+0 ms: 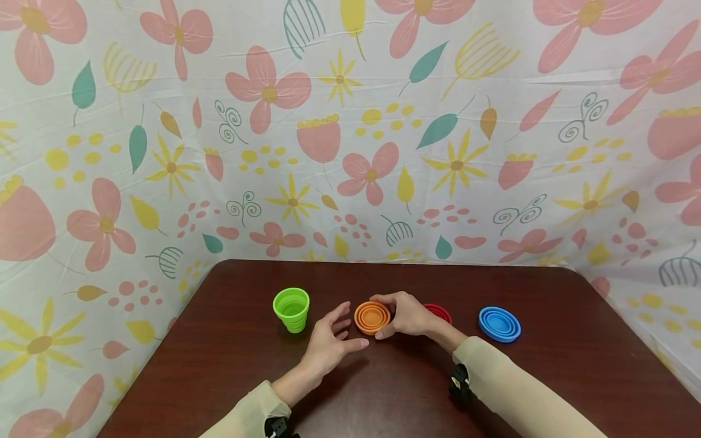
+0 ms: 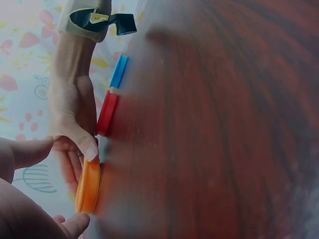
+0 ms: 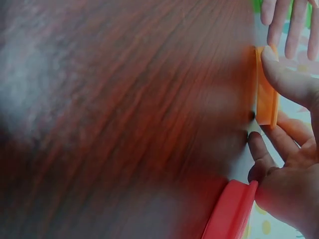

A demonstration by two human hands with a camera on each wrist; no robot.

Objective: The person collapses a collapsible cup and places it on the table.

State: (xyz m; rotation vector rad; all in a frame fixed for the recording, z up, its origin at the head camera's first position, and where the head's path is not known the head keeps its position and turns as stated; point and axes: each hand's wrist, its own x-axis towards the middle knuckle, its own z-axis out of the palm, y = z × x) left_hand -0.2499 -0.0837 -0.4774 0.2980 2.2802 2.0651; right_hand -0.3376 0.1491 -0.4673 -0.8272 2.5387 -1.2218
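Note:
A collapsed orange folding cup (image 1: 372, 317) lies on the dark wooden table, its nested rings facing up. My right hand (image 1: 402, 313) holds its right side, thumb at the near rim and fingers round the far rim. In the right wrist view the thumb presses the edge of the orange cup (image 3: 267, 99). Just left of it my left hand (image 1: 325, 348) is held with fingers spread and nothing in them. The left wrist view shows its fingertips near the rim of the orange cup (image 2: 88, 186).
A green folding cup (image 1: 292, 309) stands extended at the left. Behind my right wrist is a flat red cup (image 1: 439, 312), partly hidden. Farther right lies a flat blue cup (image 1: 499, 324). A flowered cloth (image 1: 372, 201) hangs behind the table (image 1: 394, 389).

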